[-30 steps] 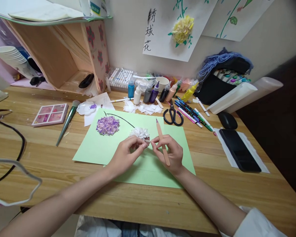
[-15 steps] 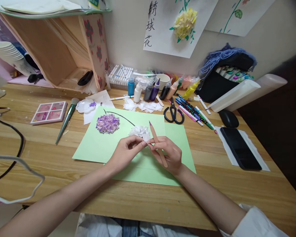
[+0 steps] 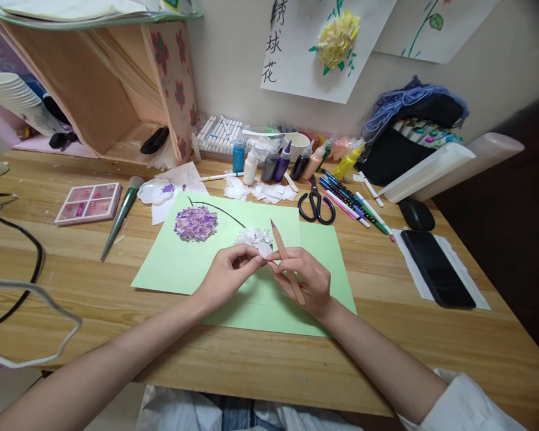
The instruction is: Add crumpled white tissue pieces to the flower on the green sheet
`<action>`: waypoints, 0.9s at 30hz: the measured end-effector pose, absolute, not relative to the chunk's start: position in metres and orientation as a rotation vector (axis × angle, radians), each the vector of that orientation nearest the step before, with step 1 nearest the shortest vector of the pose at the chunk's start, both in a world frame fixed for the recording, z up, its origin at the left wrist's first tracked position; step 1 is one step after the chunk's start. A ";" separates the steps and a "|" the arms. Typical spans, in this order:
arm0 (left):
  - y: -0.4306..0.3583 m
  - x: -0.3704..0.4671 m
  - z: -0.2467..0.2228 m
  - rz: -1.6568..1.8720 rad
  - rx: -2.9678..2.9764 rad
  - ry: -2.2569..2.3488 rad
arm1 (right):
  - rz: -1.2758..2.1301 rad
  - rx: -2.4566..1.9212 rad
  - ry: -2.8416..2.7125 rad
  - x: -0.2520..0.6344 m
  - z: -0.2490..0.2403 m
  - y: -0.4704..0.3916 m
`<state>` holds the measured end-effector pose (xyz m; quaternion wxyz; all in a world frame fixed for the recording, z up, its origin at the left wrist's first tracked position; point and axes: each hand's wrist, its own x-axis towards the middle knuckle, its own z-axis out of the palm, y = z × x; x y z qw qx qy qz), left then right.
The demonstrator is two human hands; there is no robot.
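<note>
A light green paper sheet (image 3: 179, 263) lies on the wooden desk. On it sit a purple paper flower (image 3: 196, 223) with a black stem and a white paper flower (image 3: 253, 237). My left hand (image 3: 228, 276) pinches a small white paper piece (image 3: 265, 249) just below the white flower. My right hand (image 3: 306, 280) meets it at the fingertips and also holds a tan wooden stick (image 3: 286, 260) with a purple-stained tip pointing away from me.
Black scissors (image 3: 316, 206), paint bottles (image 3: 273, 164), coloured pens (image 3: 353, 202) and white paper scraps (image 3: 260, 191) lie behind the sheet. A palette (image 3: 88, 203) and a green brush (image 3: 119, 220) are at left, a phone (image 3: 436, 269) and a mouse (image 3: 415, 215) at right.
The stick in my right hand has tilted left, its tip now nearer the white flower. Both hands have shifted slightly left and closer together.
</note>
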<state>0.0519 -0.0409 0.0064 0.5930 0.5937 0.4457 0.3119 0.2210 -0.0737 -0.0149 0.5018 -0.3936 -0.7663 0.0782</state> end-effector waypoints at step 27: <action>-0.042 0.051 0.004 0.722 1.464 0.996 | 0.288 -0.990 -1.791 0.219 -0.016 -0.073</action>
